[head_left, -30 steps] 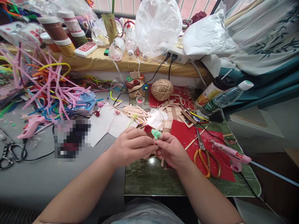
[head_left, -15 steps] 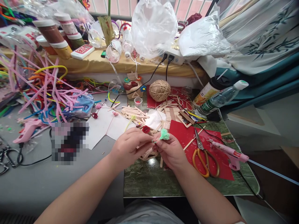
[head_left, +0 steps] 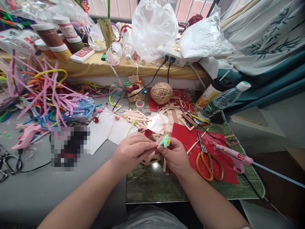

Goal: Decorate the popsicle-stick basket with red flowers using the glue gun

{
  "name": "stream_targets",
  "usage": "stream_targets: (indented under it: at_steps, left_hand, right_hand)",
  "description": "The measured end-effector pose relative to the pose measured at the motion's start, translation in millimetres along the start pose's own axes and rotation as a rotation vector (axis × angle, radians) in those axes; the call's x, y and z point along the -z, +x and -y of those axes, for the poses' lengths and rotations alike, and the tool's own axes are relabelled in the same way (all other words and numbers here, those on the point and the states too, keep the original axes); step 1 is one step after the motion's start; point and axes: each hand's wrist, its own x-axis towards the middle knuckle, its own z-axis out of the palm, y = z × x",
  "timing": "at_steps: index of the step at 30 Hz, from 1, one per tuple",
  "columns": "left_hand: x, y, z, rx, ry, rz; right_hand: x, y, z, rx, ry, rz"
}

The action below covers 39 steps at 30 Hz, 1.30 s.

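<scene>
Pink glue gun (head_left: 25, 137) is lying far left on the desk (head_left: 59, 187). Left hand (head_left: 133, 151) and right hand (head_left: 175, 156) are pinching shut on a mint-green flower (head_left: 165, 141), probably pipe-cleaner, steadying it above a popsicle-stick basket (head_left: 151, 157); scissors (head_left: 207, 159) are resting rightward.

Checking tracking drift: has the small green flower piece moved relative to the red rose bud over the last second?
Yes. The green flower piece, pinched at the right hand, sat just right of the red rose bud a second ago; now it is farther right and lower.
</scene>
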Motion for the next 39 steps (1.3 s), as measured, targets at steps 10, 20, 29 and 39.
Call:
stream_targets:
  at_steps: [10, 20, 29, 39]
  left_hand:
    - [-1.1, 3, -4, 0.058, 0.069, -0.021]
    - [-1.1, 3, -6, 0.112, 0.031, -0.002]
    - [-3.5, 0, -5, 0.145, 0.016, -0.01]
    - [0.8, 3, -2, 0.161, 0.081, 0.048]
  right_hand:
    - [1, -1, -4, 0.007, 0.003, -0.009]
    - [3, -3, -5, 0.106, -0.086, 0.028]
    - [1, 0, -1, 0.056, -0.087, 0.009]
    - [28, 13, 26, 0.097, -0.27, -0.082]
